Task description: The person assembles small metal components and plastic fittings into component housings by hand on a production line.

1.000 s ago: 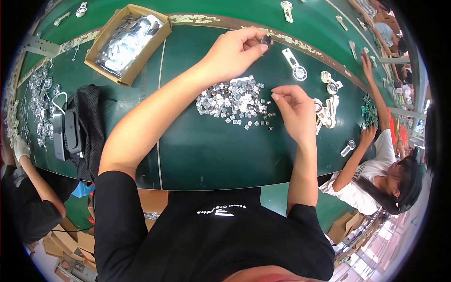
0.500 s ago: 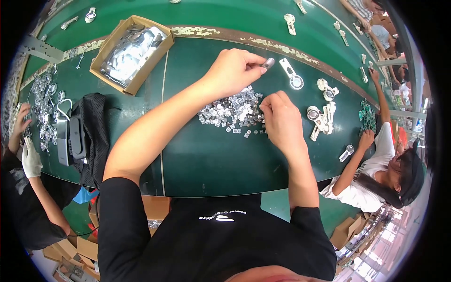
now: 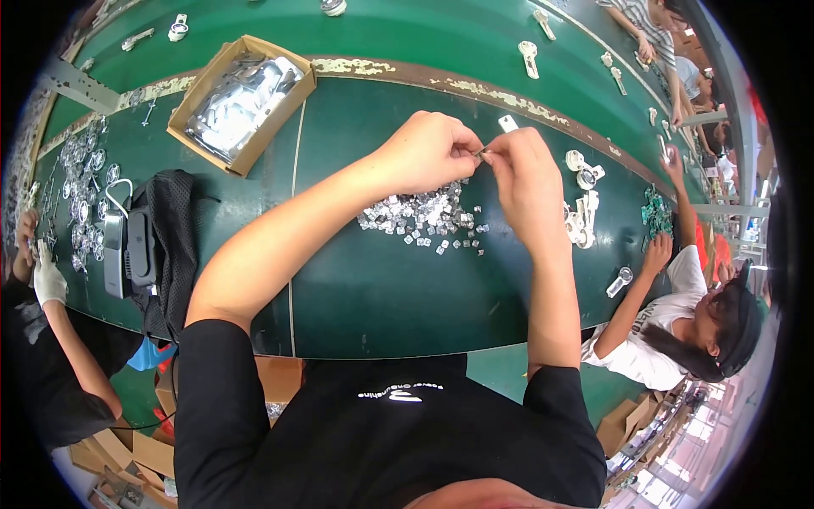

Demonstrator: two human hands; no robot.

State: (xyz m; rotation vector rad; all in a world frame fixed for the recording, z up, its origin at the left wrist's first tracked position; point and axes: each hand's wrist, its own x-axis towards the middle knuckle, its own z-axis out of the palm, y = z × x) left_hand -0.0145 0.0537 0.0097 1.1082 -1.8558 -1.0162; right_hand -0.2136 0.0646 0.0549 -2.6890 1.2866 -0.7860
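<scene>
My left hand (image 3: 431,154) and my right hand (image 3: 527,178) meet fingertip to fingertip above the green table. Pinched in the left is a small shiny grey piece (image 3: 480,155), seen nearly edge-on and mostly covered by fingers. The right fingers are closed at the same spot; whatever they hold is hidden. Below the hands lies a pile of small clear and silvery square pieces (image 3: 428,214), with several scattered at its edge. The end of a white handle-shaped part (image 3: 508,124) shows behind my right hand, which covers its other end.
An open cardboard box (image 3: 241,161) of shiny silver plates stands back left. White ring-headed parts (image 3: 583,219) lie to the right. A black mesh bag (image 3: 174,254) and clear ring-shaped parts (image 3: 83,199) occupy the left. Co-workers sit at both sides; a conveyor (image 3: 441,47) runs behind.
My right hand has left the edge of the pile and moved up to the left hand's fingertips. The left hand has lowered slightly, still pinching the grey piece.
</scene>
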